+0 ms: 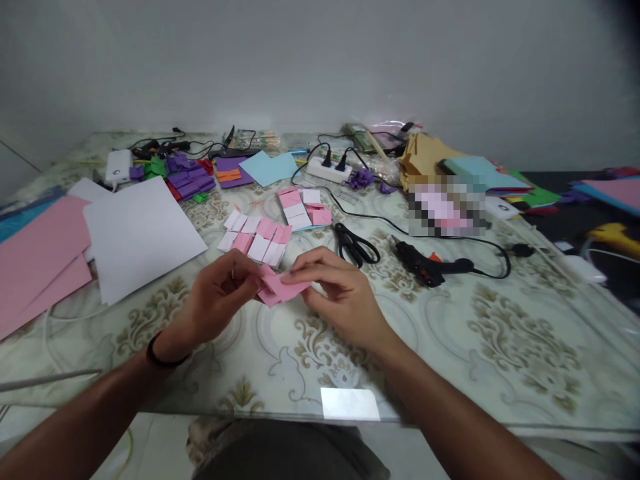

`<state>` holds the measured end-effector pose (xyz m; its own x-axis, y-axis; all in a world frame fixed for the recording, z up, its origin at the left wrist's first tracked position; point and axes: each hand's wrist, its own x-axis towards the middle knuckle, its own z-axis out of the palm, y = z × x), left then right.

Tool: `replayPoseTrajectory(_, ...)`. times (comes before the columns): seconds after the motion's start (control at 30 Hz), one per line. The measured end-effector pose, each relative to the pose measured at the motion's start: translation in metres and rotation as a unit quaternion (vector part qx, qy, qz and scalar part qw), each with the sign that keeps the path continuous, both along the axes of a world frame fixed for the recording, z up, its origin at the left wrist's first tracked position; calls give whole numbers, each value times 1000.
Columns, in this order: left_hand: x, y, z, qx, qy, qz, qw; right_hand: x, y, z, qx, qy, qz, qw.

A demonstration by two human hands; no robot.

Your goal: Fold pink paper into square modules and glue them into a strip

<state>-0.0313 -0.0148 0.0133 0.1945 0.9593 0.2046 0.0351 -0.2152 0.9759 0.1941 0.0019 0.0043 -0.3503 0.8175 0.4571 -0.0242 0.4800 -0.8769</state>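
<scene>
A small folded piece of pink paper is pinched between both hands, just above the patterned tablecloth. My left hand is closed on its left end, thumb against the fingers. On the right end, my right hand grips it between thumb and fingers. Right behind the hands lie rows of folded pink and white paper pieces. A second group of folded pink and white pieces sits a little farther back. Black-handled scissors rest beyond my right hand.
White sheets and pink sheets lie at the left. A black glue gun with its cord is at the right. Farther back are a white power strip, purple folded pieces, blue sheets and brown paper.
</scene>
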Motion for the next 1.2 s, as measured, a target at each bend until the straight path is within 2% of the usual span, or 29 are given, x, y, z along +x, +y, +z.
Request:
replayPoseTrajectory(0.13,-2,-4,-4,71,93,35,993,1,-3,7,-40,4,47,998)
replayPoseTrajectory(0.23,-2,-7,-5,95,138,39,985,-2,-4,7,-104,23,7,994)
replayPoseTrajectory(0.33,0,-9,-3,89,111,17,990,-7,-4,4,-176,25,-24,984)
replayPoseTrajectory(0.4,1,-9,-1,75,76,-7,994,-9,-4,3,-208,-1,-13,978)
replayPoseTrajectory(0.53,0,-9,2,41,51,-35,997,-11,-5,3,-223,-21,-7,975)
replayPoseTrajectory(0.77,-4,-8,2,57,89,-31,994,-10,-5,2,-189,-5,-26,982)
replayPoseTrajectory(0.9,-2,-8,1,113,124,34,985,-11,-10,1,-172,18,4,985)
replayPoseTrajectory(1.0,0,-8,1,107,145,65,981,-12,-14,2,-103,-31,-8,994)
replayPoseTrajectory(1.13,2,-8,2,76,153,46,984,-12,-15,3,38,-80,-38,995)
replayPoseTrajectory(1.2,3,-8,2,69,163,38,984,-10,-14,4,54,-86,-59,993)
